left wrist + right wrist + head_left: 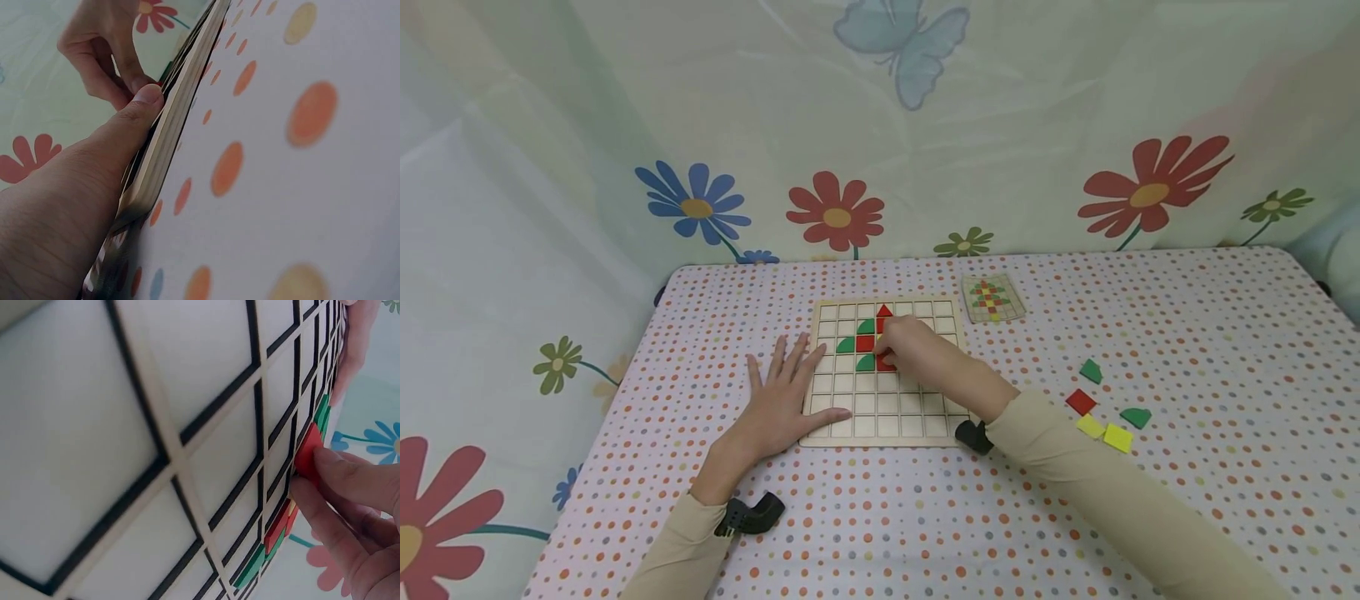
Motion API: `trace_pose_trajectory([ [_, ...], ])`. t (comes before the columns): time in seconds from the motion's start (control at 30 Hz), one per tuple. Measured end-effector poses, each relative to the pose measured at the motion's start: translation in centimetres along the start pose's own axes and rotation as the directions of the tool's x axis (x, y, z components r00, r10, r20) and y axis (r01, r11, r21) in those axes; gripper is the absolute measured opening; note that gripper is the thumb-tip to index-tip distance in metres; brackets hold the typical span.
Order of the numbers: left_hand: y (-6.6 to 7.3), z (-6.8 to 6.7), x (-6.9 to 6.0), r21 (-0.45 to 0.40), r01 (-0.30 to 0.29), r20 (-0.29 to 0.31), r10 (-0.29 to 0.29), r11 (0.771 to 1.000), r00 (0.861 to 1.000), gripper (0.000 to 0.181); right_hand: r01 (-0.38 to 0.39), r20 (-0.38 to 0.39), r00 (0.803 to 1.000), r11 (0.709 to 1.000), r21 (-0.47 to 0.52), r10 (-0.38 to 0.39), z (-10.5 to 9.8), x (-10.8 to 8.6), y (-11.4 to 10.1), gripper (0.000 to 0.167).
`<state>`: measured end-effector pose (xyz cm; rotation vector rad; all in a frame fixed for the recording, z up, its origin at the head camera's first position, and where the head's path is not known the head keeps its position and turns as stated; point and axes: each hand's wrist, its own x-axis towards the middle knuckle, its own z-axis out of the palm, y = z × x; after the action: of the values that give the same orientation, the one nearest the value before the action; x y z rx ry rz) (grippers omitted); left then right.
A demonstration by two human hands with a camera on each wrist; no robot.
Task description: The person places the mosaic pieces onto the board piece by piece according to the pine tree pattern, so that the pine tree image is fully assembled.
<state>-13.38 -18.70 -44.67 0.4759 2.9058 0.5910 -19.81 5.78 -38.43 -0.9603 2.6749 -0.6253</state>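
On my feeds the flowered backdrop (1015, 183) filled most of the head view, standing behind the dotted tabletop (865, 500). The gridded board (910, 408) lay flat on that tabletop, between the two beige sleeves.

I saw the right hand (917, 350) reaching over the middle of the board, its thumb and forefinger pinching a red square tile (308, 453). From the right wrist camera, the tile sat right between those fingers, the thumb pressed on its face and the forefinger at its edge, close against the grid; I couldn't tell whether it was fully seated in its cell. The left hand (778, 408) held nothing: its fingers were spread at the board's left side, with the thumb lying over the lower-left cells.

A pattern card (992, 298) lay just beyond the board's upper right corner. Well right of the board I had a loose red square (1081, 401), two yellow squares (1117, 438) and two rounded green pieces (1136, 417). On the board, a red triangle (885, 311) topped the pieces, and three green quarter-rounds (846, 344) sat left of the pinching fingers.
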Motion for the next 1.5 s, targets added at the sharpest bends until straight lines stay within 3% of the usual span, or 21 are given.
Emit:
trace_pose_trajectory([
  [0.13,0.0,0.0,0.0,-0.01,-0.006,-0.002,0.006,1.0,1.0,0.106,0.025,-0.003,1.0,0.998,-0.065,-0.025,0.1,-0.1,-0.2,0.016],
  [0.43,-0.2,0.0,-0.1,-0.01,0.0,0.002,0.0,1.0,1.0,0.106,0.028,0.006,1.0,0.996,-0.086,-0.028,0.1,-0.2,-0.6,0.016],
  [0.6,-0.1,0.1,0.0,-0.01,-0.007,-0.003,0.007,1.0,1.0,0.106,0.071,-0.029,0.997,0.984,-0.163,-0.077,0.2,-0.3,-0.7,0.011],
  [0.8,-0.1,0.1,0.0,-0.004,-0.008,-0.003,0.008,1.0,1.0,0.106,0.11,-0.073,0.989,0.965,-0.24,-0.131,0.5,-0.4,-0.8,0.017],
  [1.07,-0.1,0.0,0.0,-0.009,0.0,0.016,0.0,1.0,1.0,0.105,0.1,-0.058,0.991,0.956,-0.276,-0.121,0.5,-0.4,-0.9,0.014],
  [1.2,-0.1,-0.1,0.0,-0.008,-0.004,0.01,0.004,1.0,1.0,0.105,0.085,-0.059,0.993,0.973,-0.215,-0.1,0.5,-0.4,-0.7,0.013],
  [1.33,-0.2,0.0,0.0,-0.005,-0.004,0.008,0.004,1.0,1.0,0.106,0.057,-0.05,0.997,0.997,-0.05,-0.059,0.4,-1.1,0.1,0.012],
  [1.5,-0.2,0.0,-0.1,0.0,-0.001,0.004,0.001,1.0,1.0,0.106,0.032,-0.019,0.999,0.982,0.188,-0.029,-0.7,-3.7,2.2,0.022],
])
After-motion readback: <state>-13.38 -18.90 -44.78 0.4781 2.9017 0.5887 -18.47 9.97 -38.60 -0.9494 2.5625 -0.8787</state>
